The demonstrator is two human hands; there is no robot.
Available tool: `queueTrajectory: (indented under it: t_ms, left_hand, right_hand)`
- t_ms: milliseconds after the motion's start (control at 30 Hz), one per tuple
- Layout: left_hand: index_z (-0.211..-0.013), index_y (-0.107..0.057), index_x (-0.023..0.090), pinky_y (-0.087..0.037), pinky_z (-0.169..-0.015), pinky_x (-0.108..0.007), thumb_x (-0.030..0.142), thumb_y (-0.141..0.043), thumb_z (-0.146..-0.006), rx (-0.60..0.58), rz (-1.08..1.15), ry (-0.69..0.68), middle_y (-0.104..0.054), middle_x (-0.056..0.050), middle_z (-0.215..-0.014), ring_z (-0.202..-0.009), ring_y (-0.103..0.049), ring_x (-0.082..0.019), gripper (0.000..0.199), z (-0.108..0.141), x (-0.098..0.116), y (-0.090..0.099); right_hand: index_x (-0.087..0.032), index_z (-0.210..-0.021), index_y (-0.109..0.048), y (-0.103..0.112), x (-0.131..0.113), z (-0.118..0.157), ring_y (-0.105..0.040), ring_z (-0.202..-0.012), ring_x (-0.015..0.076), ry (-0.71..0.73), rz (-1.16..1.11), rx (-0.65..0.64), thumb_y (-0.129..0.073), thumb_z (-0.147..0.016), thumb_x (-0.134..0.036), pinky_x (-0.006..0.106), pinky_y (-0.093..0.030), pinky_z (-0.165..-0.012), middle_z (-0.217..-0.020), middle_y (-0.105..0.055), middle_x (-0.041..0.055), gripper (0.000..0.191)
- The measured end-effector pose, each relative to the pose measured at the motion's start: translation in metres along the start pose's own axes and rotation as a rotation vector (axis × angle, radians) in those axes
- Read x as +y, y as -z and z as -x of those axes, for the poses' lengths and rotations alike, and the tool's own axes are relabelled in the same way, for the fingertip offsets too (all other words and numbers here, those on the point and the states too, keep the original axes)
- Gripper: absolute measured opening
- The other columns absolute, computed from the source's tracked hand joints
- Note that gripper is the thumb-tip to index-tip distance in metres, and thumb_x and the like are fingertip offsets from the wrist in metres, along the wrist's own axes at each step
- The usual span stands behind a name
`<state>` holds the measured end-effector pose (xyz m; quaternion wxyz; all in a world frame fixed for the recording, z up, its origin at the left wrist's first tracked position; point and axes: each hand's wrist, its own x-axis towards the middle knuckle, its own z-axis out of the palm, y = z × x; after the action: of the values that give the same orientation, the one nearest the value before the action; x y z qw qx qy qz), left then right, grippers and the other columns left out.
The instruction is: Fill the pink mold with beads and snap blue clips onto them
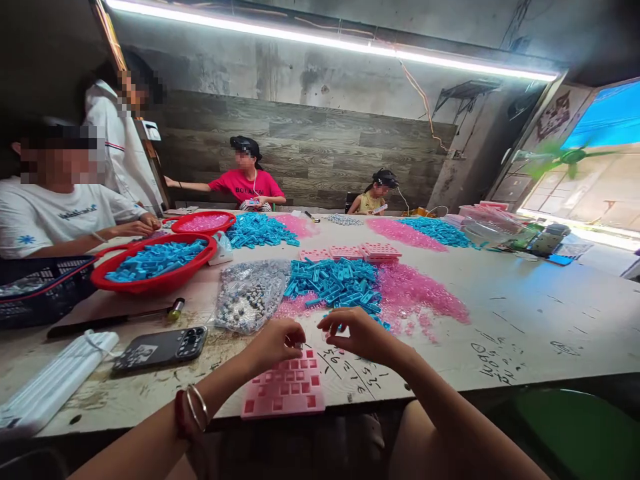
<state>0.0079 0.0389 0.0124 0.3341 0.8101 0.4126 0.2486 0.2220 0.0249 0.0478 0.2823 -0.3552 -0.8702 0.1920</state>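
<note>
My left hand (280,341) is curled in a pinch over the far end of a pink block (283,405) with rows of square recesses. A tiny pale bit shows at its fingertips, too small to name. To the right, my right hand (353,333) hovers above the table with bent fingers and a gap between thumb and forefinger; I see nothing held there. Just beyond both hands lies a heap of blue plastic pieces (333,283), beside a spread of small clear-pink pieces (425,293). A clear bag of small metallic and dark parts (250,293) rests beyond my left hand.
On the left are a phone (160,349), a white device (60,380), a hammer (120,319), a dark basket (45,287) and a red bowl of blue pieces (150,283). More pink blocks (350,253) lie beyond the heap. Several people sit or stand around the table (525,293).
</note>
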Motion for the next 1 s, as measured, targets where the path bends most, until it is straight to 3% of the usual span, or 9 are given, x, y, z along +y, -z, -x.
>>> queueTrajectory:
  t_ms: [100, 200, 333, 433, 567, 800, 1000]
  left_hand:
    - [-0.076, -0.067, 0.014, -0.044, -0.064, -0.022, 0.006, -0.062, -0.06, 0.004, 0.0, -0.07, -0.06, 0.0, -0.073, -0.067, -0.054, -0.012, 0.019, -0.001, 0.004, -0.005]
    - [-0.074, -0.065, 0.014, -0.045, -0.064, -0.022, 0.002, -0.059, -0.059, 0.009, 0.05, -0.058, -0.059, 0.0, -0.073, -0.067, -0.055, -0.012, 0.021, -0.002, 0.005, -0.009]
    - [-0.073, -0.06, 0.012, -0.046, -0.061, -0.021, 0.001, -0.058, -0.06, 0.018, 0.159, 0.006, -0.059, 0.0, -0.071, -0.066, -0.057, -0.012, 0.017, -0.002, 0.004, -0.014]
    - [-0.077, -0.064, 0.014, -0.047, -0.066, -0.023, 0.006, -0.061, -0.063, 0.037, 0.096, -0.03, -0.062, -0.001, -0.077, -0.072, -0.057, -0.013, 0.016, -0.003, 0.004, -0.018]
    - [-0.081, -0.07, 0.018, -0.045, -0.074, -0.026, 0.009, -0.062, -0.067, 0.046, -0.018, -0.077, -0.064, -0.003, -0.082, -0.077, -0.057, -0.014, 0.018, -0.004, 0.001, -0.023]
    - [-0.079, -0.068, 0.015, -0.044, -0.065, -0.023, 0.01, -0.062, -0.066, 0.052, -0.065, -0.029, -0.063, -0.002, -0.075, -0.069, -0.056, -0.013, 0.015, -0.006, -0.005, -0.025]
    - [-0.086, -0.069, 0.018, -0.044, -0.072, -0.025, 0.01, -0.061, -0.069, 0.046, -0.129, -0.107, -0.064, -0.003, -0.082, -0.076, -0.058, -0.015, 0.02, -0.005, -0.005, -0.028]
  right_hand:
    - [-0.019, -0.089, -0.066, 0.012, -0.023, 0.015, -0.06, -0.068, 0.0114, -0.04, 0.046, 0.023, -0.06, -0.073, -0.01, 0.023, -0.047, -0.061, -0.08, -0.066, 0.0018, 0.019]
    - [-0.02, -0.088, -0.066, 0.012, -0.031, 0.023, -0.059, -0.069, 0.0119, -0.058, 0.101, 0.006, -0.059, -0.074, -0.01, 0.025, -0.045, -0.063, -0.078, -0.065, 0.001, 0.018]
    - [-0.018, -0.086, -0.066, 0.002, -0.019, 0.021, -0.059, -0.067, 0.0125, -0.077, 0.148, -0.094, -0.06, -0.072, -0.008, 0.025, -0.044, -0.063, -0.077, -0.066, 0.002, 0.019]
    - [-0.016, -0.085, -0.067, -0.004, -0.006, 0.017, -0.059, -0.068, 0.013, -0.082, 0.162, -0.14, -0.06, -0.07, -0.006, 0.024, -0.044, -0.063, -0.076, -0.066, 0.0028, 0.02]
    - [-0.018, -0.086, -0.068, -0.008, 0.007, 0.013, -0.059, -0.065, 0.0122, -0.06, 0.141, -0.153, -0.059, -0.07, -0.007, 0.023, -0.044, -0.061, -0.072, -0.066, 0.002, 0.021]
    - [-0.02, -0.096, -0.068, -0.016, 0.019, 0.01, -0.06, -0.064, 0.0131, -0.081, 0.105, -0.177, -0.058, -0.066, -0.003, 0.023, -0.046, -0.059, -0.072, -0.067, 0.0019, 0.035]
    - [-0.015, -0.092, -0.066, -0.017, 0.022, 0.007, -0.061, -0.063, 0.0123, -0.103, 0.07, -0.207, -0.058, -0.067, -0.004, 0.022, -0.047, -0.058, -0.073, -0.067, 0.0034, 0.028]
